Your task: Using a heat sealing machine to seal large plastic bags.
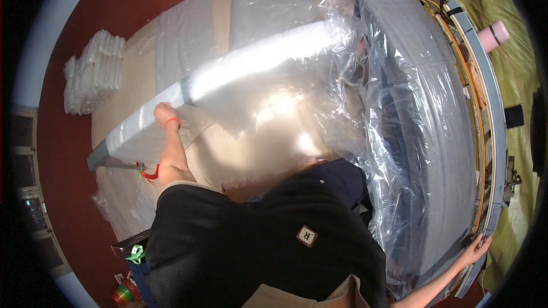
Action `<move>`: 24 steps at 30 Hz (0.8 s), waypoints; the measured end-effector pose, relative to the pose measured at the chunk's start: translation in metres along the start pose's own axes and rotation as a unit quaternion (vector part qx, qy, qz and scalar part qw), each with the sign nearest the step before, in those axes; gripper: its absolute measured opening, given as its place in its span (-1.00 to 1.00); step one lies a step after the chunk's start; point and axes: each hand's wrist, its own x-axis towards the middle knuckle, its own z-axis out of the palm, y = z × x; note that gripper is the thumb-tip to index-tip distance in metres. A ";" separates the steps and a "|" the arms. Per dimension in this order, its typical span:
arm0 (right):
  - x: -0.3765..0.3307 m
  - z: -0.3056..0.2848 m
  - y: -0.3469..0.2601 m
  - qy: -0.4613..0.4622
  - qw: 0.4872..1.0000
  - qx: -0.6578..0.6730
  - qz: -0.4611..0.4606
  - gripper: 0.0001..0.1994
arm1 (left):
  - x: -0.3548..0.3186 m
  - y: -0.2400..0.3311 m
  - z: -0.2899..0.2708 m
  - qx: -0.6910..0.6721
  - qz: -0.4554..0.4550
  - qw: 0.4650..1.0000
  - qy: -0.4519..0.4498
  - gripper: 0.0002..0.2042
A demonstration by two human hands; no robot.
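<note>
My left hand (165, 115), with a red band at the wrist, is closed on the clear plastic film over a long pale bar-shaped edge (134, 122) with grey bands. The film (257, 80) spreads rightward from it and glares in the light. On the right lies a long grey padded piece (422, 108), loosely covered in crinkled clear plastic. Far to the right, my right hand (475, 250) has its fingers wrapped round the near end of a long grey-blue bar (495, 194). The bar runs beside the padded piece.
Folded clear plastic bags (94, 71) are stacked at the far left on the beige surface (137, 63). A pink bottle (493, 36) stands out beyond the bar, over a yellow-green sheet (505, 274). Red wires (149, 174) hang below my left forearm. The floor (68, 205) is dark red.
</note>
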 end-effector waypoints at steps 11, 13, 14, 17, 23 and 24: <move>0.007 0.022 -0.016 -0.043 0.991 0.130 0.010 -0.70 | 0.061 0.062 -0.044 -0.512 0.034 0.857 0.057 -0.83; 0.014 0.027 -0.069 -0.098 0.978 0.183 -0.027 -0.73 | -0.004 0.184 -0.129 -0.576 0.135 0.791 -0.158 -0.76; 0.013 0.024 -0.112 -0.131 0.967 0.219 -0.011 -0.74 | -0.041 0.235 -0.163 -0.623 0.225 0.698 -0.274 -0.73; 0.012 0.041 -0.221 -0.237 0.872 0.429 -0.003 -0.78 | -0.139 0.319 -0.261 -0.545 0.402 0.582 -0.450 -0.75; 0.014 0.010 -0.355 -0.223 0.521 0.823 0.010 -0.30 | -0.272 0.403 -0.325 -0.522 0.791 0.243 -0.208 -0.59; 0.010 0.001 -0.349 -0.282 0.494 0.817 0.094 -0.40 | -0.280 0.412 -0.336 -0.491 0.822 0.252 -0.140 -0.64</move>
